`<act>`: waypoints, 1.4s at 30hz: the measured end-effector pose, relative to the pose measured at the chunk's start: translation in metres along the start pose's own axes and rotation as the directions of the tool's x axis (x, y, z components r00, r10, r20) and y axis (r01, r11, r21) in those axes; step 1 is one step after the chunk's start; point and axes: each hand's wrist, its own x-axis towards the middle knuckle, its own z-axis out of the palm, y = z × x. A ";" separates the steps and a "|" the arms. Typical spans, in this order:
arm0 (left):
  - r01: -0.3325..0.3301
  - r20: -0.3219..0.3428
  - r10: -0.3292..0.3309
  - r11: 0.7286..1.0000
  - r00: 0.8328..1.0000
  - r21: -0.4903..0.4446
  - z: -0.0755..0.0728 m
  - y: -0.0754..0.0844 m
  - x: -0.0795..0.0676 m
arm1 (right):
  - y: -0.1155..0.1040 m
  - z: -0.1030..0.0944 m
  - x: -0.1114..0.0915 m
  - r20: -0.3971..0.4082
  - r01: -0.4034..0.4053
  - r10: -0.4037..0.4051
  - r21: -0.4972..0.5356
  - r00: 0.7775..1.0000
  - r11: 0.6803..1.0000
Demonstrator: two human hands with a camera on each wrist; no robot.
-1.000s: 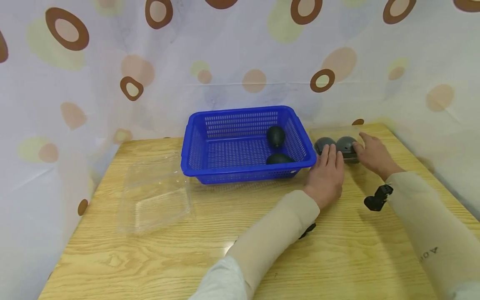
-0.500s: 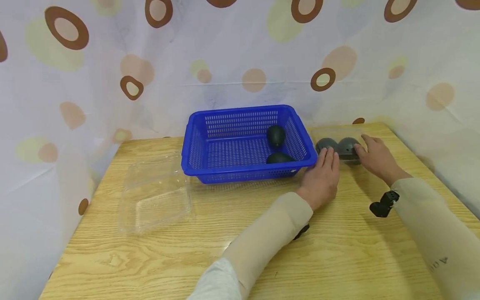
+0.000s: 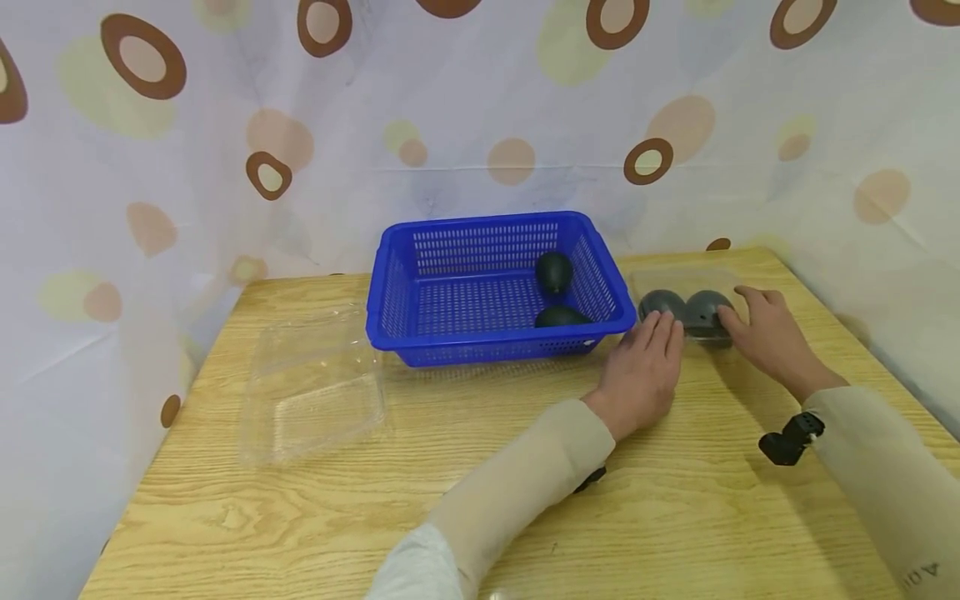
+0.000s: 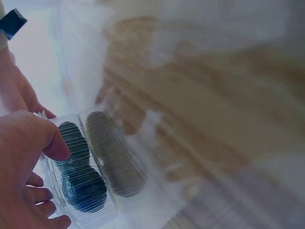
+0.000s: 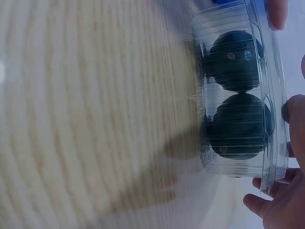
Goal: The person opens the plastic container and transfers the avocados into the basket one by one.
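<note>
1. Your clear plastic box [image 5: 233, 167] is at the far right of the desk [image 3: 360, 517], just right of the blue basket [image 3: 480, 304]. You can't tell whether its base touches the wood.
2. Inside it you have two dark green fruits, side by side and touching or nearly so: the left fruit [image 3: 662, 302] and the right fruit [image 3: 707, 307].
3. Your left hand [image 3: 640, 379] has its fingers fairly straight and close together, reaching over the box's near edge by the left fruit. In the left wrist view, your thumb lies across the ribbed clear plastic.
4. Your right hand [image 3: 772, 340] is at the box's right end, thumb beside the right fruit. Several fingers are hidden or cut off, so you can't tell whether it grips the box or only touches it.
5. In your basket, two more fruits lie along the right side: the far fruit [image 3: 554, 272], and the near fruit [image 3: 561, 316], partly hidden by the near rim.
6. On the left of the desk you have a clear tray [image 3: 322, 417].
7. Behind everything you see a cloth [image 3: 450, 79] with brown rings and pale spots.
</note>
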 end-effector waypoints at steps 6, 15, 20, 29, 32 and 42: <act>-0.031 0.050 0.032 0.999 0.998 -0.018 -0.005 0.000 -0.009 | 0.001 0.003 -0.013 -0.021 0.012 -0.011 0.022 1.000 1.000; -0.091 0.004 0.091 0.996 0.996 -0.021 -0.015 0.000 -0.019 | 0.000 0.002 -0.031 -0.038 0.041 -0.041 -0.016 0.998 0.999; -0.121 -0.070 0.122 0.992 0.990 0.026 -0.019 -0.002 -0.025 | -0.001 0.002 -0.041 -0.035 0.070 -0.071 -0.030 0.997 0.997; -0.164 -0.201 0.183 0.981 0.962 0.106 -0.023 -0.006 -0.033 | -0.004 0.002 -0.057 -0.039 0.109 -0.111 -0.061 0.993 0.992; -0.182 -0.225 0.201 0.978 0.953 0.104 -0.025 -0.006 -0.034 | -0.005 0.002 -0.061 -0.041 0.115 -0.118 -0.065 0.992 0.991; -0.243 -0.202 0.274 0.956 0.940 0.166 -0.036 -0.008 -0.043 | -0.005 0.004 -0.074 -0.055 0.168 -0.172 -0.071 0.984 0.983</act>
